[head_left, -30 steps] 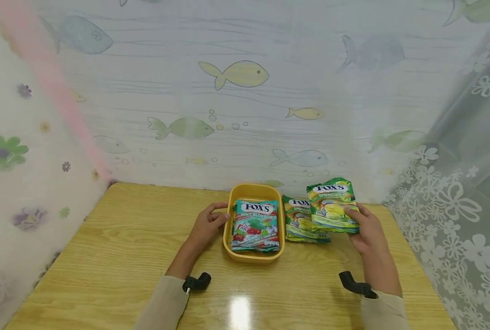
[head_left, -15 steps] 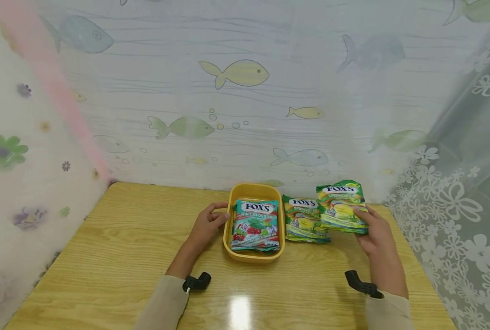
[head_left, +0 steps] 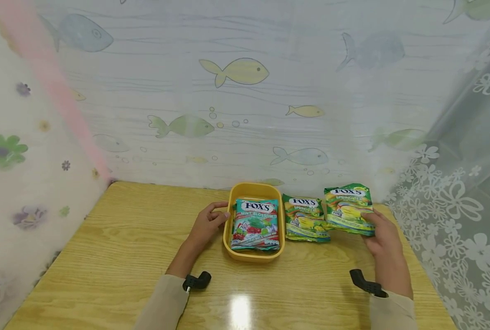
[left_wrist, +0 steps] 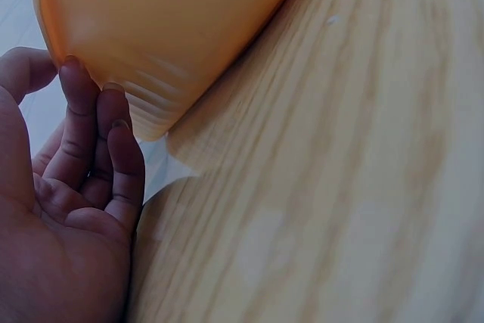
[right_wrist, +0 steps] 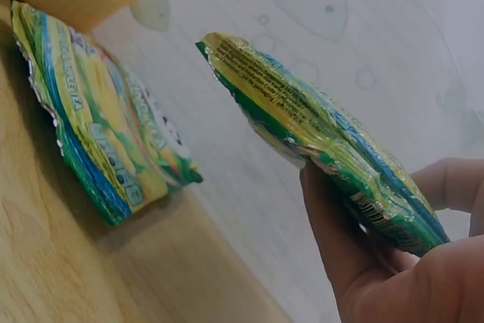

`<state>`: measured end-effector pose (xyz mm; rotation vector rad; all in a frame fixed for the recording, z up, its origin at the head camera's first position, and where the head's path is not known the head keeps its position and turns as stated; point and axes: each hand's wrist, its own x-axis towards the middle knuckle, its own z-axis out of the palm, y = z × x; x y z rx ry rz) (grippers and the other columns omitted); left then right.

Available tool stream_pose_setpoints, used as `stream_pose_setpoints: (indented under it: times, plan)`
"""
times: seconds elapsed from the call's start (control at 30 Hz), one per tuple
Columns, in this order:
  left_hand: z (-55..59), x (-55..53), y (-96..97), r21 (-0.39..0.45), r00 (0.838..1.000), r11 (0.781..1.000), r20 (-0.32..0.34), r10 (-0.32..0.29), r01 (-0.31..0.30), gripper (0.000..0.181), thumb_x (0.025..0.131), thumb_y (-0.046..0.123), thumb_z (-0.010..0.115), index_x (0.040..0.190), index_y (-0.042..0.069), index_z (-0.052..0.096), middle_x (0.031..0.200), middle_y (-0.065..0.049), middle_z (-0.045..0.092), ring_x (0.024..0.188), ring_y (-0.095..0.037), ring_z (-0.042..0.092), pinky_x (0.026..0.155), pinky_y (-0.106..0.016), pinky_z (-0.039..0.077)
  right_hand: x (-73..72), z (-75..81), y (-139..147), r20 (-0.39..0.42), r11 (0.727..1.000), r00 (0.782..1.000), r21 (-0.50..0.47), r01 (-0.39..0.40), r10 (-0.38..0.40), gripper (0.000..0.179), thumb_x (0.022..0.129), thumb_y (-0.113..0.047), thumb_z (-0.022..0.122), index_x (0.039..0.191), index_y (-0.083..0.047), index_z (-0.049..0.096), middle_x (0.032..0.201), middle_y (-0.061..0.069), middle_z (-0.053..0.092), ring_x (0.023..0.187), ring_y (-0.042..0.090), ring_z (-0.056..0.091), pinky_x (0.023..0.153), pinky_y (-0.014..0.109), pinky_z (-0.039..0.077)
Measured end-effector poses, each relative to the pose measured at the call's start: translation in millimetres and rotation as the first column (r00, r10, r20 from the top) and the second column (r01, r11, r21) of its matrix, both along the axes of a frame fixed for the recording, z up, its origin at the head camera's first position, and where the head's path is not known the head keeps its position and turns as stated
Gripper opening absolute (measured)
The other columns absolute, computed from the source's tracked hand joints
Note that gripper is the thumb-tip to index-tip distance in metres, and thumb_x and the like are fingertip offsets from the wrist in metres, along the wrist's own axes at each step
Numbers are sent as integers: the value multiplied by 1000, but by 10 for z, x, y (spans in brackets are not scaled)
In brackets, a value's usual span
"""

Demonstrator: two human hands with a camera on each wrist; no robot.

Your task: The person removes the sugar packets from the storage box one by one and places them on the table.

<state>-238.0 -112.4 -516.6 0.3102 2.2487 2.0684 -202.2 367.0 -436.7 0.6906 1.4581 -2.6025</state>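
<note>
My right hand [head_left: 382, 233] pinches a green and yellow candy bag [head_left: 349, 210] marked FOX'S Spring Tea by its right edge. The right wrist view catches the candy bag [right_wrist: 325, 141] nearly edge-on, raised off the table, with thumb and fingers on opposite faces. A matching Spring Tea bag [head_left: 305, 220] lies on the table between that hand and a yellow plastic tub [head_left: 253, 257]. Inside the tub rests a teal Mint Blossom candy bag [head_left: 255, 224], with another bag's edges under it. My left hand [head_left: 205, 222] grips the tub's left rim between thumb and curled fingers.
The wooden table [head_left: 117, 243] ends at a fish-print curtain [head_left: 245, 110] close behind the tub. A grey sheet with white flowers [head_left: 467, 220] hangs along the right side. Black wrist mounts [head_left: 368, 284] sit at both sleeves.
My right hand has carried its Spring Tea bag to the right and slightly down, uncovering more of the bag on the table. The left hand and tub have stayed put.
</note>
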Motion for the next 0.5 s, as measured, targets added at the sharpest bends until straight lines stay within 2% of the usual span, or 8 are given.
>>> stream_pose_setpoints:
  times: [0.23,0.43,0.5]
  plan:
    - [6,9,5,-4,1000,1000,5,16,-16,39,106,23,68,144,14,61,97,-17,76,84,-21,66,82,-30,53,14,-66,62,-48,1000,999,-17,-6,6,81,111,-12,52,172,-25,0,135,-9,47,99,-2,65,91,20,54]
    - [4,9,10,2,1000,1000,9,23,-23,39,106,22,68,143,13,62,97,-18,76,83,-20,66,81,-30,53,4,-132,118,-73,999,997,-42,1,-4,81,111,-9,53,172,-23,1,118,-10,58,99,0,67,90,21,55]
    - [0,9,11,2,1000,1000,10,24,-24,39,106,22,68,143,13,62,97,-18,76,83,-20,66,81,-30,53,-5,-150,133,-60,999,998,-43,11,-13,80,111,-9,53,172,-24,3,118,-11,59,98,0,67,90,21,55]
